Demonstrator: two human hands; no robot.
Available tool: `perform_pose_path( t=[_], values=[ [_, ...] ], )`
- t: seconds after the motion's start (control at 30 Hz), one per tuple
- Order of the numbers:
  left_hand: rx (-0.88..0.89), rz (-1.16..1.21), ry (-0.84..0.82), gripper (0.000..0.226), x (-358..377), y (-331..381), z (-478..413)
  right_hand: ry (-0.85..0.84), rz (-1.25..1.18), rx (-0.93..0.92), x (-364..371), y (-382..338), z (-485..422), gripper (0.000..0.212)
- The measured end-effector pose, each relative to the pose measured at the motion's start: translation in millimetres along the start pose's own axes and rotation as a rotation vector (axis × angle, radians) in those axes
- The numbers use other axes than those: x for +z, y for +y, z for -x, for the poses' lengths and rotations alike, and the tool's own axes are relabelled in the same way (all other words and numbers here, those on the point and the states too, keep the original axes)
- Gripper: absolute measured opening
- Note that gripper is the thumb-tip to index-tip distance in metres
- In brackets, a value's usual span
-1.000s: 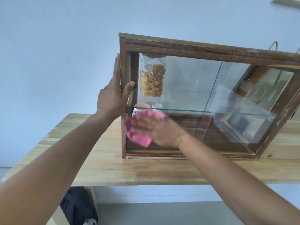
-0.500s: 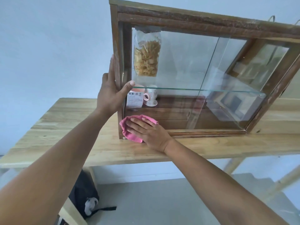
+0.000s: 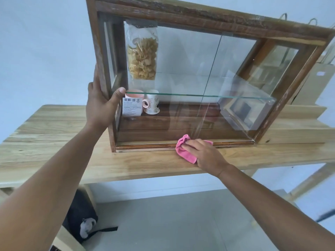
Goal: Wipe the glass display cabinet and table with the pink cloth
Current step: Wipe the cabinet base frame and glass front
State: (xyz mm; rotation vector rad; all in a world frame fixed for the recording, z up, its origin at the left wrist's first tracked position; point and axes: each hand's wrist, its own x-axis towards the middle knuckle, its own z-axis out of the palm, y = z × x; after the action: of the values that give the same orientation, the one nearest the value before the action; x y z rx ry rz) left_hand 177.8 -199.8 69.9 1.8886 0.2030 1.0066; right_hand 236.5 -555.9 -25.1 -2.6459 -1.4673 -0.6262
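A wood-framed glass display cabinet [image 3: 208,17] stands on a light wooden table [image 3: 54,142]. My left hand [image 3: 100,104] grips the cabinet's front left post, thumb on the front and fingers round the side. My right hand [image 3: 204,154] lies flat on the pink cloth [image 3: 183,147], pressing it against the cabinet's bottom front rail where that rail meets the table top, near the middle of the cabinet. Part of the cloth is hidden under the hand.
Inside the cabinet hang a bag of yellow snacks [image 3: 142,55], and below the glass shelf [image 3: 199,95] stand a pink labelled cup [image 3: 133,105] and a white mug [image 3: 152,104]. A brown paper bag [image 3: 315,82] sits behind at right. A dark bag [image 3: 81,218] lies on the floor under the table.
My right hand slid the pink cloth down from the lower left glass to the bottom rail, then right along it to the middle. My left hand kept its hold on the post.
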Motion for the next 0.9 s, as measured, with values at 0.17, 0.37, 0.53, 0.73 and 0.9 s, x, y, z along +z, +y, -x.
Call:
perform_pose_path(
  t=[0.17, 0.37, 0.53, 0.73, 0.9],
  values=[
    [-0.006, 0.1, -0.034, 0.089, -2, 2, -1, 0.061, -0.09, -0.093, 12, -57, -51, 0.047],
    [0.045, -0.029, 0.161, 0.095, 9, 15, 15, 0.024, -0.117, -0.156, 13, -57, -56, 0.049],
    [0.284, -0.341, 0.508, 0.09, 34, 61, 29, -0.045, -0.061, -0.025, -5, 8, -1, 0.051],
    [0.699, -0.561, 0.396, 0.068, 82, 124, 18, 0.509, -0.216, 0.073, -87, 32, -19, 0.032],
    [0.737, -0.66, 0.324, 0.065, 113, 140, 3, 1.007, 0.081, 0.097, -154, 76, -68, 0.038]
  ],
)
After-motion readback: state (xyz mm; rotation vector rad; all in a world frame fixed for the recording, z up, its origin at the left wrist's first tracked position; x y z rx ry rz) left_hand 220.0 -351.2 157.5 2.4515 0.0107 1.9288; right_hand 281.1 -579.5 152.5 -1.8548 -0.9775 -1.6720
